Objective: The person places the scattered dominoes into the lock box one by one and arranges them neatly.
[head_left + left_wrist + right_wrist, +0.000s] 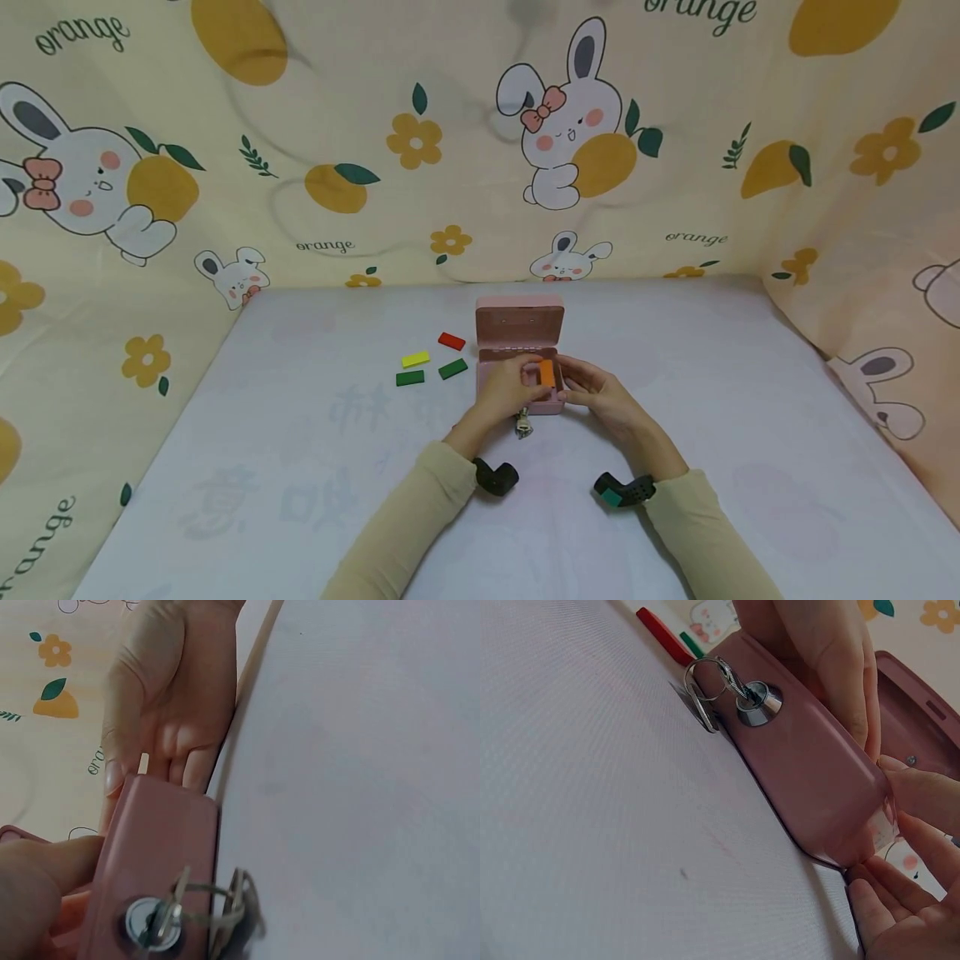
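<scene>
Beige fabric sleeves [408,533] are lying nearest me. At an open pink metal box [520,323], the fingers of my left hand [502,389] are pinching an orange rectangular block [547,373]; my right hand [609,402] is gripping the box's three-o'clock end. Red, yellow, green blocks [416,359] are lying at nine o'clock.

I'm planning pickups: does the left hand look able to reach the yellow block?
Probably yes: the yellow block lies uncovered left of the pink box, though the left hand is busy at the orange block.

one pink box [520,325], one keyring [523,424], two green blocks [453,369], one yellow [416,359], one orange [547,373], at least one red [452,341]
</scene>
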Motion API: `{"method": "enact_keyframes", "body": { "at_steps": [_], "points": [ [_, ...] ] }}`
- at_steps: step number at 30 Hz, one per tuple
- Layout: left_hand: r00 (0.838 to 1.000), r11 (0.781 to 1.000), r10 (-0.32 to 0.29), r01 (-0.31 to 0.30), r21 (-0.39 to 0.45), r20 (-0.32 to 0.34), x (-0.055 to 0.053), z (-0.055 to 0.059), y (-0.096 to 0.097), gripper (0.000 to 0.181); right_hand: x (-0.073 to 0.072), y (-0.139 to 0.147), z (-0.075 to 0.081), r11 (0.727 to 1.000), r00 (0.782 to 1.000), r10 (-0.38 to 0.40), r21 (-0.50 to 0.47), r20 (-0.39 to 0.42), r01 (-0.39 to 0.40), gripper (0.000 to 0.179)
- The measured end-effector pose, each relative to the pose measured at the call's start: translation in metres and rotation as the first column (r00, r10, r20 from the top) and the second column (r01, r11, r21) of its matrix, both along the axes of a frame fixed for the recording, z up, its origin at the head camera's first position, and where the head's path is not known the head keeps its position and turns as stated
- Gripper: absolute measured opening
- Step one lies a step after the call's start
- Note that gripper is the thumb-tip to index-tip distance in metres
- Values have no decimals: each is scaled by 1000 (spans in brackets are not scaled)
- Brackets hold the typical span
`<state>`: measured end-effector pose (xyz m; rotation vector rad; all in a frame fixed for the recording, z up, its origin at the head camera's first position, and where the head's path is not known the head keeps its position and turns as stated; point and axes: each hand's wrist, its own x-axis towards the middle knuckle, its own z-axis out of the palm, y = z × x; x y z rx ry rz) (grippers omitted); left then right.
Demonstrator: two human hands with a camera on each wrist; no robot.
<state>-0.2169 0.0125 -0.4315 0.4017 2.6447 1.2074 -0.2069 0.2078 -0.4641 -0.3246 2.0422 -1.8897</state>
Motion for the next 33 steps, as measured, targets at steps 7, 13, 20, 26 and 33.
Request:
{"method": "enact_keyframes", "body": {
  "at_steps": [7, 13, 20, 26, 33],
  "points": [
    [998, 997, 41, -39, -59, 41, 0, -2, 7, 50, -1, 0, -1, 1000, 1000, 2, 3, -2, -2, 69],
    [998, 992, 61, -58, -109, 28, -2, -4, 10, 49, -1, -1, -1, 1000, 1000, -6, 16, 4, 6, 70],
    [995, 987, 86, -79, -138, 51, -2, -5, 13, 50, 0, 0, -1, 1000, 1000, -14, 12, 17, 13, 70],
    [989, 982, 131, -120, -147, 66, -2, -5, 17, 50, 0, 1, -2, 1000, 1000, -6, 10, -1, 6, 71],
    [981, 967, 179, -162, -198, 73, -3, -4, 20, 56, -1, 0, -4, 1000, 1000, -15, -14, 10, 16, 70]
  ]
}}
